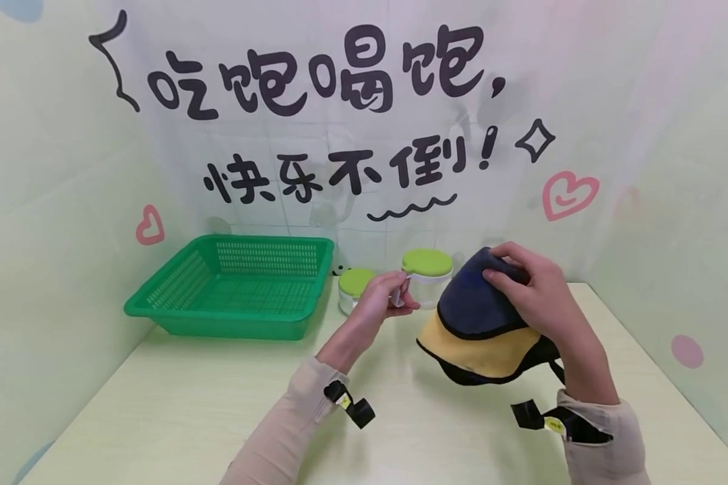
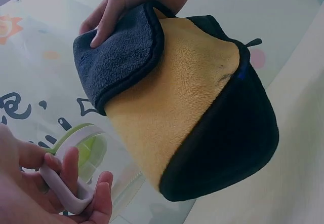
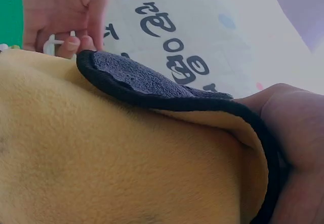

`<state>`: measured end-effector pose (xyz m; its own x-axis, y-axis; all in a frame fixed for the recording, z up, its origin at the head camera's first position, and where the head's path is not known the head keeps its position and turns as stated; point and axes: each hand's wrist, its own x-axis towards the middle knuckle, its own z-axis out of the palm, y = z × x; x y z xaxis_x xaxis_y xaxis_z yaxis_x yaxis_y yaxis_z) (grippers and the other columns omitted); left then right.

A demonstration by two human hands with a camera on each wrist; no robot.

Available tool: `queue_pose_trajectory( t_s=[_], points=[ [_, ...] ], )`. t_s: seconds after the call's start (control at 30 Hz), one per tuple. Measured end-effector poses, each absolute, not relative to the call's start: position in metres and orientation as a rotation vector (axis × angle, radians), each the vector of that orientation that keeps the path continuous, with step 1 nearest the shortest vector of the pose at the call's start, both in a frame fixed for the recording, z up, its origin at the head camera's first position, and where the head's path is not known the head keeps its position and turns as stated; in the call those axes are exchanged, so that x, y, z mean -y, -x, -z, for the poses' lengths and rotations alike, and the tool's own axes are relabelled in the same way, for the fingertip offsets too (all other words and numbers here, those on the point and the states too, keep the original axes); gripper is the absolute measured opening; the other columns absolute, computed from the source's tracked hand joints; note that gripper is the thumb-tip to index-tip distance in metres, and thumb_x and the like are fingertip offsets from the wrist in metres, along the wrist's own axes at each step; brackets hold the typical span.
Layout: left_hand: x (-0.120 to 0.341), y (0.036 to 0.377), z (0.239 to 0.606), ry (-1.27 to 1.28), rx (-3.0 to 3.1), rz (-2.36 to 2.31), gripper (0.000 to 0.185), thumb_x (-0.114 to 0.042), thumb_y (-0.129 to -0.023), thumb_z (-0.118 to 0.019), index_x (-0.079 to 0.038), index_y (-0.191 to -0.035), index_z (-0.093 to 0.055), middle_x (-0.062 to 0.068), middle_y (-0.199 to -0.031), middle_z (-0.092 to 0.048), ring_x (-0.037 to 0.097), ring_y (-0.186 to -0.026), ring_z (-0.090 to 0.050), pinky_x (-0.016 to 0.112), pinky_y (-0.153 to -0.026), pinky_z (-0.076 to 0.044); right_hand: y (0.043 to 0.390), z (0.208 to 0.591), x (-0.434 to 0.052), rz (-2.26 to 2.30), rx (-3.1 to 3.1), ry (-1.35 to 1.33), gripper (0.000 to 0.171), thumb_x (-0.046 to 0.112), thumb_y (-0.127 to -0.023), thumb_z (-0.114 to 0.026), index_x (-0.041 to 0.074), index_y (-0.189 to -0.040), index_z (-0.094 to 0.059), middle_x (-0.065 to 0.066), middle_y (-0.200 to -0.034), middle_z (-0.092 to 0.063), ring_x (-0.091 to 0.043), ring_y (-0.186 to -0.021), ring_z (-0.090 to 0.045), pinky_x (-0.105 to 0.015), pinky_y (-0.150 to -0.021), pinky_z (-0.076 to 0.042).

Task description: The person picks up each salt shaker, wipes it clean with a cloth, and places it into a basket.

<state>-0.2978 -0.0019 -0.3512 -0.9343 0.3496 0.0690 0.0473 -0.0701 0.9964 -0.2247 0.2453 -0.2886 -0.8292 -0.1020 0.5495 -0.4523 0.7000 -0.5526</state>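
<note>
My left hand (image 1: 383, 296) has its fingers curled round the white handle (image 2: 76, 196) of a clear jar (image 1: 425, 291) with a green lid (image 1: 427, 263). Whether the jar's base touches the table cannot be told. To the right of it, my right hand (image 1: 536, 286) pinches a folded cleaning cloth (image 1: 479, 296) at its top, and the cloth hangs above the table. One side of the cloth is dark blue, the other yellow, with black edging. In the right wrist view, the yellow side (image 3: 111, 153) covers much of the picture and hides the jar.
A second green-lidded jar (image 1: 356, 283) stands behind my left hand, partly covered by it. At the back left sits a green plastic basket (image 1: 230, 327) with slotted walls. A printed curtain (image 1: 352, 135) hangs behind the pale wooden table (image 1: 188, 404).
</note>
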Motion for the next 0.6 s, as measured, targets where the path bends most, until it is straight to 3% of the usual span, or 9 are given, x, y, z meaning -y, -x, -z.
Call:
queue_pose_trajectory(
  t_s=[0.1, 0.2, 0.6],
  points=[
    [0.001, 0.297, 0.35, -0.405, -1.999, -2.133, 0.034, -0.024, -0.109, -0.04, -0.013, -0.079, -0.05, -0.001, -0.068, -0.056, 0.011, -0.071, -0.071, 0.026, -0.074, -0.058, 0.231, 0.295, -0.234, -0.905, 2.416, -0.481, 0.018, 0.013, -0.097, -0.07, 0.013, -0.115, -0.069, -0.017, -0.111, -0.074, -0.033, -0.097, -0.065, -0.048, -0.089, -0.05],
    [0.0, 0.297, 0.348, -0.379, -2.016, -2.156, 0.034, -0.024, -0.109, -0.04, -0.013, -0.078, -0.049, -0.001, -0.065, -0.054, 0.009, -0.066, -0.071, 0.024, -0.069, -0.057, 0.239, 0.303, -0.223, -0.83, 2.414, -0.532, 0.02, 0.009, -0.095, -0.071, 0.013, -0.115, -0.071, -0.017, -0.113, -0.075, -0.036, -0.1, -0.068, -0.055, -0.09, -0.053],
    [-0.006, 0.292, 0.35, -0.402, -2.103, -2.159, 0.036, -0.024, -0.108, -0.04, -0.01, -0.077, -0.05, -0.001, -0.065, -0.053, 0.012, -0.064, -0.066, 0.025, -0.068, -0.054, 0.25, 0.326, -0.194, -0.657, 2.508, -0.627, 0.021, 0.016, -0.094, -0.072, 0.013, -0.115, -0.075, -0.012, -0.104, -0.078, -0.03, -0.091, -0.073, -0.049, -0.081, -0.058]
  ],
)
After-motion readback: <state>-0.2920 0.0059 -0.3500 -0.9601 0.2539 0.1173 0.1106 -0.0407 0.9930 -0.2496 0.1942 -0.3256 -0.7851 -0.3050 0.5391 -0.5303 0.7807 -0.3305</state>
